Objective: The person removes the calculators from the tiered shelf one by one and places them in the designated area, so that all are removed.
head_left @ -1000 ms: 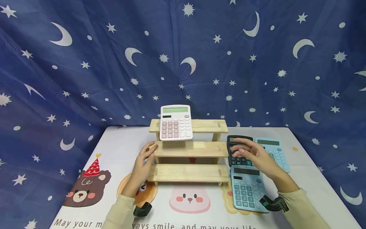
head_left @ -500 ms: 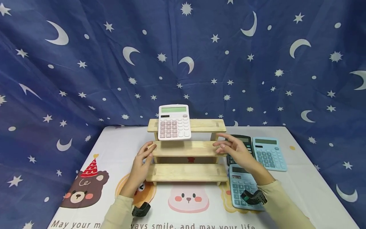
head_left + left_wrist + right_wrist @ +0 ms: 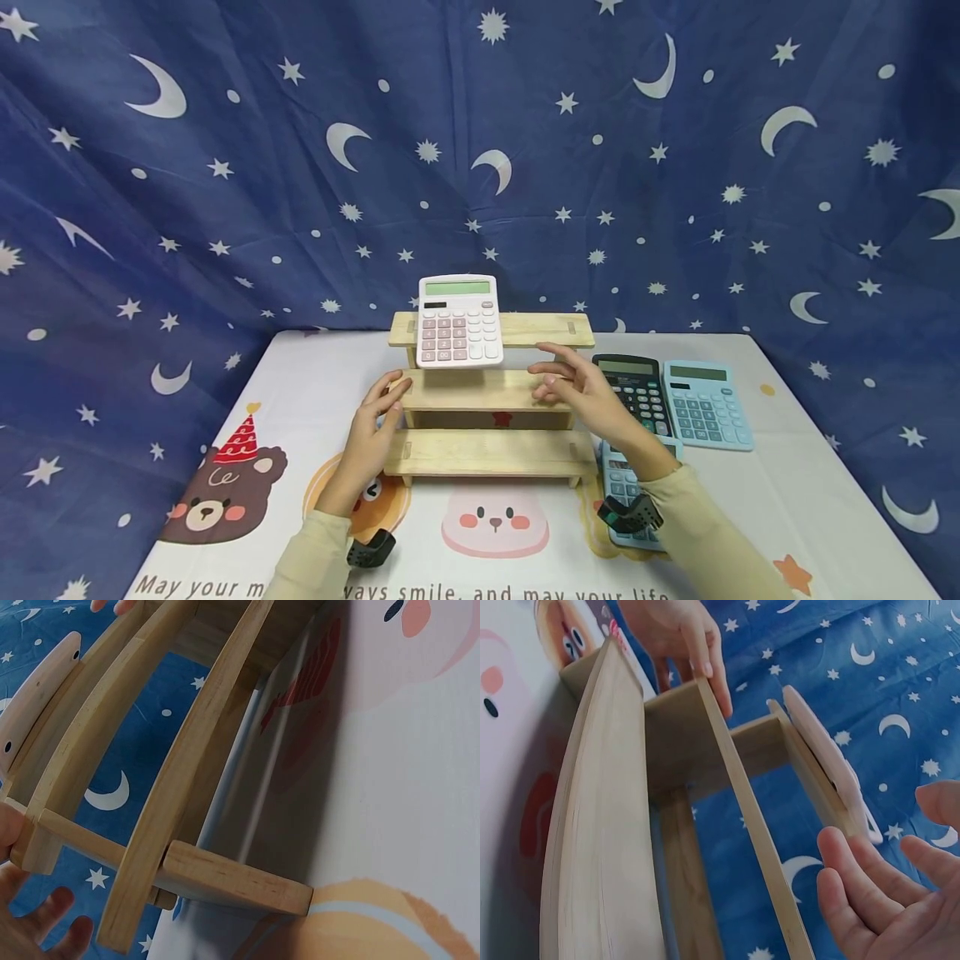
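Observation:
A three-step wooden display rack stands on the table. Leaning upright on its top step is a white calculator with pinkish number keys, its lower edge above the middle step. My left hand holds the left end of the middle step between thumb and fingers; the right wrist view shows the fingers over that board's end. In front of the rack's right part, my right hand is held with spread, slightly bent fingers and nothing in them. The right fingers show apart from the boards in the right wrist view.
A black calculator and a light blue calculator lie right of the rack. Another blue calculator is partly hidden under my right forearm. The tablecloth carries cartoon prints; a starry blue curtain hangs behind.
My right hand has moved left, from over the black calculator to the rack's right part. The left hand and the white calculator have stayed in place.

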